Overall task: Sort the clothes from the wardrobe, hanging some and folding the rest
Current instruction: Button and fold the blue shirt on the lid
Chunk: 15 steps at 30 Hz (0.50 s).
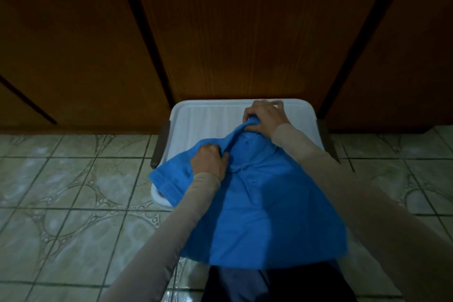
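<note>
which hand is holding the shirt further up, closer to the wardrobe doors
The right hand, gripping the blue shirt at its top edge over the white tray. The left hand grips the fabric lower down, nearer the sleeve.

The scene is dim, with a bluish cast. The wardrobe doors (220, 32) are darkest. Wide-angle bending curves the edges; the near part looks slightly soft.
</note>
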Each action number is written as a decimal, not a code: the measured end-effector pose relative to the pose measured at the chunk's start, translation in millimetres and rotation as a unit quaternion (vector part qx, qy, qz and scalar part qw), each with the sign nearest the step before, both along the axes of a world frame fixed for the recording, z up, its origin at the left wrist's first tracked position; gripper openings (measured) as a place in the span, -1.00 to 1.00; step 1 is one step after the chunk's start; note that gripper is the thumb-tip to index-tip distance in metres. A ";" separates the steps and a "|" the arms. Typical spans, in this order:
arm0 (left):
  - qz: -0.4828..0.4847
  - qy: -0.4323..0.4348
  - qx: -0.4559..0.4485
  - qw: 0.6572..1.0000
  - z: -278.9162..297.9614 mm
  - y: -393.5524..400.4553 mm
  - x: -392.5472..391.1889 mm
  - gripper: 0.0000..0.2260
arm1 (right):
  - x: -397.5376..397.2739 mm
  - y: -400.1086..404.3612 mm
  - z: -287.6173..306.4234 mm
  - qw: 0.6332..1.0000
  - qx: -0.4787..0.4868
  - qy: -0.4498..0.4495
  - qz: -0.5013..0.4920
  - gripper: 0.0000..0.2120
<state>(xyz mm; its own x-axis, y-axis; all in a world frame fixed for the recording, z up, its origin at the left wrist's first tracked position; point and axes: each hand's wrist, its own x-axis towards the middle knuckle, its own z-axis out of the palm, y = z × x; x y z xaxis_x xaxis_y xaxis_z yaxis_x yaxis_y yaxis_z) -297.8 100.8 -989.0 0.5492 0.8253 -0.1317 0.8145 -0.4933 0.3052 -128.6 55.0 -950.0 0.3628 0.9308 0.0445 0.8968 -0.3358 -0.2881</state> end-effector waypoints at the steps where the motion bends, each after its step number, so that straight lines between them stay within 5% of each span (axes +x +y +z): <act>1: 0.005 -0.002 0.000 1.000 -0.4 -1.7 -1.4 -0.70 | 0.4 0.1 0.3 1.000 0.004 -0.031 -0.001 -0.85; 10: 0.041 -0.174 -0.137 0.974 -2.0 -14.4 2.8 -0.67 | -10.1 2.5 -9.5 0.999 0.022 0.025 -0.001 -0.75; 15: -0.012 0.020 0.008 1.000 -1.3 -2.1 7.5 -0.56 | -7.4 -8.6 -14.4 0.991 -0.085 0.077 -0.070 -0.52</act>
